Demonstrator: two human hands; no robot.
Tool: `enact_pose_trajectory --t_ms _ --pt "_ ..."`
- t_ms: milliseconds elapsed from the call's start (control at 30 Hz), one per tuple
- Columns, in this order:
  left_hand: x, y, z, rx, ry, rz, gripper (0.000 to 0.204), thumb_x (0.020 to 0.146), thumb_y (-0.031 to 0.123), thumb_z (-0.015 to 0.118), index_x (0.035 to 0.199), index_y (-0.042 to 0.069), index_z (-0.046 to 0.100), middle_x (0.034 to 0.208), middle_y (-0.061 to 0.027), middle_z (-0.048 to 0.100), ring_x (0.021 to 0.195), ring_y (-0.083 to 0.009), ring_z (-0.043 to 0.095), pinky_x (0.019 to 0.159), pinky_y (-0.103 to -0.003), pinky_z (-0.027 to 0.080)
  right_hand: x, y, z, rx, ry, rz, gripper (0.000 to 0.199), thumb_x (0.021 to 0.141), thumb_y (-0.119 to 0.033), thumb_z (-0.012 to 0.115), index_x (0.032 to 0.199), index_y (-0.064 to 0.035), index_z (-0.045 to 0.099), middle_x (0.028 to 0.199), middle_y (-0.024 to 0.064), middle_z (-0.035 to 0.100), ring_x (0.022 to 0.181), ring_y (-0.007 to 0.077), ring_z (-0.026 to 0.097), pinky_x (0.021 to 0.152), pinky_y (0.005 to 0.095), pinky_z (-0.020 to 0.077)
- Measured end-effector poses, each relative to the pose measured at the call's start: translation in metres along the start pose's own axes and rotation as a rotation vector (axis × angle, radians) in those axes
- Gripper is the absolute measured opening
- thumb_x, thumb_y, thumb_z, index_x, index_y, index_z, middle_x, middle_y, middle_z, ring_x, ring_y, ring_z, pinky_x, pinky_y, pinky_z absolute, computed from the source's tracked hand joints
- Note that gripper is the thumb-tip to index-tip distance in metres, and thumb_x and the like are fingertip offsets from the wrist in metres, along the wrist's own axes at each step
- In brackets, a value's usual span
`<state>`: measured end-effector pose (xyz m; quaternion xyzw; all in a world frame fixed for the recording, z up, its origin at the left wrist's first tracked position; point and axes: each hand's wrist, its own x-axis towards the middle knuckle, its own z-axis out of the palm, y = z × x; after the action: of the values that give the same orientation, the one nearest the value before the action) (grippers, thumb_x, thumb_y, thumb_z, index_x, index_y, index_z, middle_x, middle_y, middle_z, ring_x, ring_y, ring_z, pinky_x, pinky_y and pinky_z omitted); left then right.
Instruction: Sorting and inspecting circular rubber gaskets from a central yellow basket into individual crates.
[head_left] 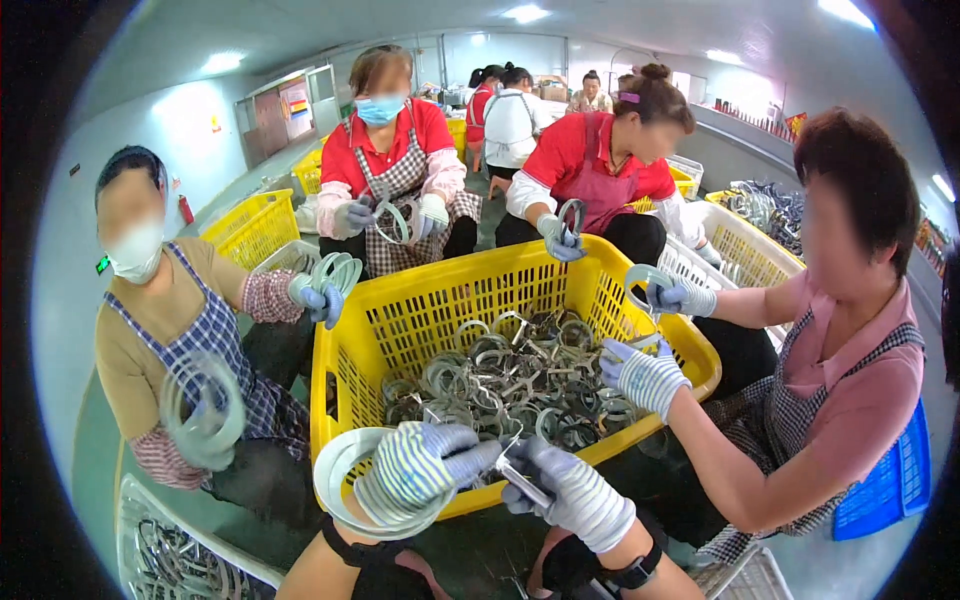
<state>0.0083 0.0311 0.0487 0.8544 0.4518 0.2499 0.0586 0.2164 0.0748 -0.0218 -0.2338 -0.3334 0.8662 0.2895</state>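
1. The yellow slatted plastic crate [450,312] stood right in front of you, with co-workers in aprons [860,300] seated around it.
2. Inside it lay a tangled heap of metal rings and strips [490,370], silver and grey.
3. At your lower left stood a white crate [216,541] with more curved metal pieces in it.
4. A bundle of pale grey rings [329,472] hung around your left wrist.
5. Your left grip [420,470], in a striped glove, was narrow, its fingertips pinching the upper end of a silver metal piece [527,480].
6. Your right grip [580,495], gloved alike, was closed on the lower part of that piece.
7. The piece itself, the smallest, sat between your two grips, near the crate's near rim.
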Motion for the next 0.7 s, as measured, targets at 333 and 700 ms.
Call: enact_pose_trajectory --t_ms 333,700 --pt "-0.028 -0.007 0.014 -0.217 0.713 -0.265 0.03 0.082 0.011 0.058 0.11 0.002 0.057 0.085 -0.0085 0.057 0.065 -0.0152 0.054 0.06 -0.027 0.047 -0.006 0.02 0.026 -0.545 0.342 -0.529 0.033 0.086 -0.007 0.059 0.118 -0.0043 0.05 0.085 -0.0006 0.052 0.068 0.006 0.046 0.062 0.0203 0.0416" --pt "-0.034 -0.003 0.004 -1.122 0.484 -0.653 0.019 0.089 0.02 0.057 0.094 0.002 0.059 0.069 -0.0028 0.058 0.049 -0.0072 0.05 0.045 -0.02 0.04 -0.008 0.015 0.022 -0.973 0.389 -0.713 0.035 0.086 -0.007 0.061 0.119 -0.0039 0.052 0.082 -0.002 0.055 0.072 0.0061 0.049 0.068 0.0215 0.043"
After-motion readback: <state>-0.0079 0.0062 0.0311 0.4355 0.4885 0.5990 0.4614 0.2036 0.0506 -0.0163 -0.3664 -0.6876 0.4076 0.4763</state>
